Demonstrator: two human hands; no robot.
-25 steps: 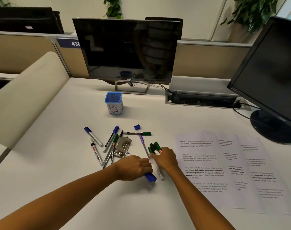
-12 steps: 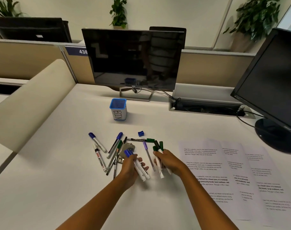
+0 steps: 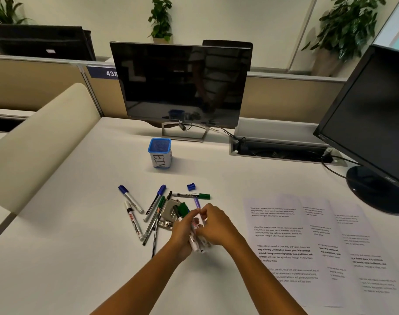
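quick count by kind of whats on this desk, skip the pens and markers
monitors: 2
printed sheets: 3
bin cup: 1
blue sharpener: 1
metal clip: 1
total: 8

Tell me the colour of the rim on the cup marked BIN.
Blue rim on the cup, above its white label; head view shows it best.

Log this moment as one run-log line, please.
left hand: grips marker bundle | right hand: grips marker bundle | blue bin: upright, apart | other markers: loose on desk
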